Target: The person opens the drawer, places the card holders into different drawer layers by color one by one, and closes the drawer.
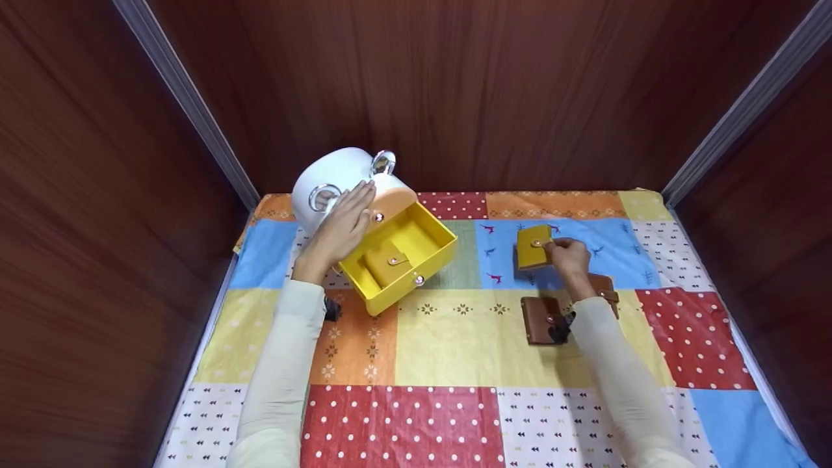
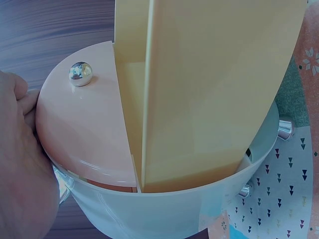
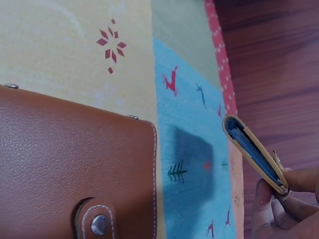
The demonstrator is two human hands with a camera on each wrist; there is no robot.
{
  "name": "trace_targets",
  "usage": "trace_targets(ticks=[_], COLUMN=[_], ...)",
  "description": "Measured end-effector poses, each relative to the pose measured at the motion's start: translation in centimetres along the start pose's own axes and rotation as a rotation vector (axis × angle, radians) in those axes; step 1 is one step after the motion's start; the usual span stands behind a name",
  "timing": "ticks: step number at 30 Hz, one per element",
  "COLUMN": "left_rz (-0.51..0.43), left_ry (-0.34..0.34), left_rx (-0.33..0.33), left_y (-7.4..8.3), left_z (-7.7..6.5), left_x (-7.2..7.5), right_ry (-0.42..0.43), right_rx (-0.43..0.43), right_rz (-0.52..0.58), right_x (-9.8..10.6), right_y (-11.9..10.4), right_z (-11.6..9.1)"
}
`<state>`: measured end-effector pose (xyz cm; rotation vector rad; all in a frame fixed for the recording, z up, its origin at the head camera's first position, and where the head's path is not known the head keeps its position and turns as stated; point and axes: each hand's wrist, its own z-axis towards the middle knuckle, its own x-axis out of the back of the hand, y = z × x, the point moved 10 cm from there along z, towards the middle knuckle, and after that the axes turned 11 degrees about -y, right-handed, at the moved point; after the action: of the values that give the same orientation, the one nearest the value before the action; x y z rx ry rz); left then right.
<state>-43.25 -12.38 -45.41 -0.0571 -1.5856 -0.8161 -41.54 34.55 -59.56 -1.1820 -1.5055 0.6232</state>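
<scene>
A white rounded storage box [image 1: 335, 170] with shiny ring-shaped ears stands at the back left, its yellow drawer [image 1: 434, 265] pulled out. Inside the drawer lies a yellow snap wallet [image 1: 386, 265]. My left hand [image 1: 341, 227] rests on the top front of the box with its fingers extended; the left wrist view shows it against the edge of the peach front panel [image 2: 82, 132]. On the right, my right hand [image 1: 572, 260] pinches another yellow snap wallet [image 1: 533, 247] by its edge, raised above the cloth. Stacked sleeves or cards show inside that wallet [image 3: 251, 152] in the right wrist view.
Two brown snap wallets lie under the right forearm: one brown wallet [image 1: 539, 318] nearer the middle, another brown wallet [image 1: 602, 284] partly hidden by the wrist. A patchwork cloth [image 1: 448, 351] covers the table. Wood-look panels [image 1: 455, 97] enclose the back and both sides.
</scene>
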Motion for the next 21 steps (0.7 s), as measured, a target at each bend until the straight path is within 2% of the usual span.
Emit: trace_targets(ticks=[15, 21], left_rz=[-0.001, 0.0], left_ry=[0.007, 0.001], left_rx=[0.001, 0.004], left_y=[-0.1, 0.0], left_z=[0.0, 0.0], left_x=[0.0, 0.0], right_ry=[0.038, 0.021], right_rx=[0.073, 0.099], right_rz=[-0.027, -0.025], right_x=[-0.3, -0.6], right_y=[-2.4, -3.1], right_z=[-0.7, -0.9])
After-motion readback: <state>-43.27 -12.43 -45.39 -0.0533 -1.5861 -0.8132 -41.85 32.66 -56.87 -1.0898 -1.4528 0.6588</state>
